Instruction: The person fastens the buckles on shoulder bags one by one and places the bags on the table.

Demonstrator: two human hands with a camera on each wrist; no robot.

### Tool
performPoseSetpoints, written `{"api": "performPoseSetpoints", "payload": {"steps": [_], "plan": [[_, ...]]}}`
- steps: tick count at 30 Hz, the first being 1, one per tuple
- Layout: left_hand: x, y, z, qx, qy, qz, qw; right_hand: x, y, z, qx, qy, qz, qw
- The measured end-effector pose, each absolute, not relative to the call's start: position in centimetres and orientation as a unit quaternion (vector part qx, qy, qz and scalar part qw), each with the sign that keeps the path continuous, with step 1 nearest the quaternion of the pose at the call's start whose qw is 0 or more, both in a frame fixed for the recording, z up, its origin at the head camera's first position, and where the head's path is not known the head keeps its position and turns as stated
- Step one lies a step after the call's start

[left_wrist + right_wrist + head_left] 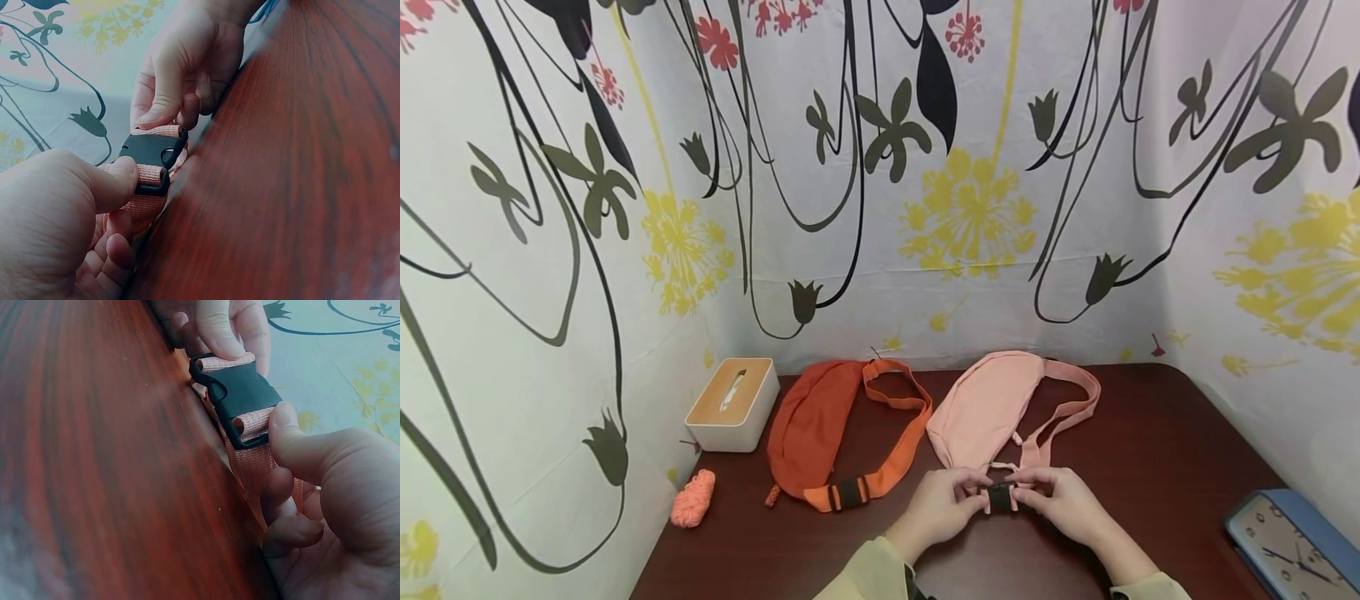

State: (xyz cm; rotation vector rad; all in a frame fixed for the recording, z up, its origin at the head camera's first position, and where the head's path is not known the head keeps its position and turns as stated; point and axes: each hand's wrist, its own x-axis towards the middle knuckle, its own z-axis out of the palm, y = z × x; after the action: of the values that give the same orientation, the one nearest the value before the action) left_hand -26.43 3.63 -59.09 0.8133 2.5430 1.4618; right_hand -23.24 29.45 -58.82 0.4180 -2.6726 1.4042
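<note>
A pink waist bag (pixel 988 408) lies on the table with its strap (pixel 1078 383) looped to the right. At its near end a black side-release buckle (pixel 1000 498) sits between both hands, its two halves joined. My left hand (pixel 943 507) pinches the pink webbing at the buckle's left end, thumb on top. The right hand (pixel 1067 504) pinches the webbing at the opposite end in the same way. Close up in the left wrist view, the buckle (pixel 147 150) is held just above the dark table, with pink webbing (pixel 147 206) hanging under it.
To the left lies an orange waist bag (pixel 820 425) with its black buckle (pixel 850 493) fastened. A tissue box (pixel 730 429) and a coral yarn skein (pixel 693 498) are along the left edge. A blue clock (pixel 1292 542) stands at the near right. Patterned cloth (pixel 880 250) encloses the table (pixel 1157 450).
</note>
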Motion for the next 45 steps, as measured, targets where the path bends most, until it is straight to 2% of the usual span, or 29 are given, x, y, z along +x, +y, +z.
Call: {"api": "performPoseSetpoints", "payload": {"steps": [12, 35, 45], "plan": [[-26.6, 3.4, -59.3, 0.277, 0.829, 0.482, 0.058, -23.3, 29.3, -58.9, 0.124, -0.873, 0.471, 0.022], [-26.7, 2.6, -59.5, 0.300, 0.820, 0.485, 0.054, -24.0, 29.4, -59.5, 0.154, -0.859, 0.488, 0.016], [-26.3, 1.0, -58.7, 0.309, 0.790, 0.524, 0.075, -24.0, 28.7, -59.2, 0.173, -0.843, 0.508, 0.014]]}}
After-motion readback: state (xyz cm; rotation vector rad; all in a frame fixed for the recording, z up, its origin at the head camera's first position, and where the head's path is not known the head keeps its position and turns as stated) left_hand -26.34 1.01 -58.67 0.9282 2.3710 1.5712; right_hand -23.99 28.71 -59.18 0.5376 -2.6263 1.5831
